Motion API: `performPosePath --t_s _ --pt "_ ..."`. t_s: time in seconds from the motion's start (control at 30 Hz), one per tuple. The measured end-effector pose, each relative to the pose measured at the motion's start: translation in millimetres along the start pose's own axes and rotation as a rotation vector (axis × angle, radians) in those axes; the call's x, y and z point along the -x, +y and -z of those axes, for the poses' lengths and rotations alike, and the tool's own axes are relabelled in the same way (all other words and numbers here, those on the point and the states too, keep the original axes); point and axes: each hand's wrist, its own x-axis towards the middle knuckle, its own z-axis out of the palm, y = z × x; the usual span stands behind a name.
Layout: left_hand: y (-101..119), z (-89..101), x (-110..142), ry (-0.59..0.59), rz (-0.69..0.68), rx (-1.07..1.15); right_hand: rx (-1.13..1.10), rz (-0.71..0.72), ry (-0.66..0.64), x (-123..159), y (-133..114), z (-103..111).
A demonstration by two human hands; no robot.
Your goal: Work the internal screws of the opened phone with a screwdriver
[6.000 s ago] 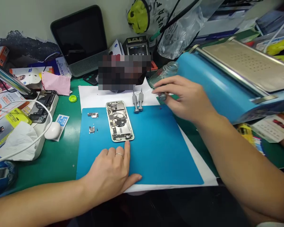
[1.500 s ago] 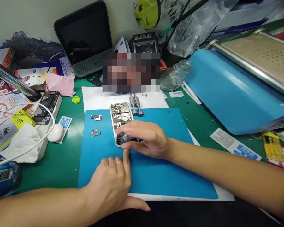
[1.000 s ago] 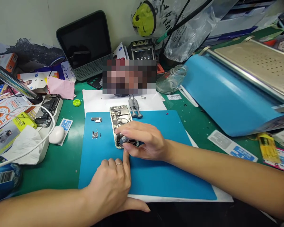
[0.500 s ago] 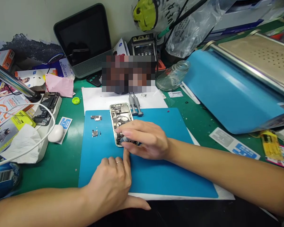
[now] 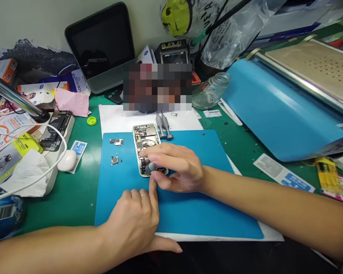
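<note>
An opened phone with its insides bare lies on a blue work mat. My right hand is closed round a small grey screwdriver, held upright over the phone's lower end. My left hand lies flat on the mat, fingers spread, its forefinger touching the phone's bottom edge. Two small removed parts lie on the mat left of the phone. Two more grey screwdrivers rest just beyond the phone's upper right corner.
A glass jar lies behind the mat. A large blue machine fills the right side. On the left are a second opened phone, a white earbud case, tissue and a white cable. A dark tablet leans on the wall.
Six seconds ago my right hand was by the glass jar at the back; it has come to the phone with a screwdriver. Over the last second it has barely shifted. Left hand unchanged.
</note>
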Motion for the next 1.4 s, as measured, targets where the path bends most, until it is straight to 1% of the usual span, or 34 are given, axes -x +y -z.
performPosePath --t_s 0.17,0.3,0.4,0.63,0.77,0.97,1.13,1.27,1.4 --pt "0 0.5 0 0.030 -0.005 -0.011 0.046 0.003 -0.044 -1 -1 3" --pt "0 0.6 0 0.039 0.006 0.008 0.023 0.007 -0.014 -1 0 1" --pt "0 0.5 0 0.037 0.000 0.010 0.012 0.024 -0.016 0 1 0" --pt "0 1.3 0 0.033 -0.001 -0.006 0.026 0.001 0.015 -1 1 -2" --pt "1 0.6 -1 0.036 -0.003 -0.014 0.004 0.014 0.006 0 0 -2" --pt "1 1.6 -2 0.056 -0.012 0.000 -0.014 -0.076 0.006 4 0 -1" --pt "1 1.8 -2 0.054 -0.010 -0.005 -0.041 -0.080 0.008 7 2 -2" --pt "1 1.3 -1 0.064 -0.007 -0.016 -0.007 -0.140 0.033 9 1 -4" --pt "1 2.8 -1 0.058 -0.013 -0.020 -0.044 -0.144 0.045 11 0 -4"
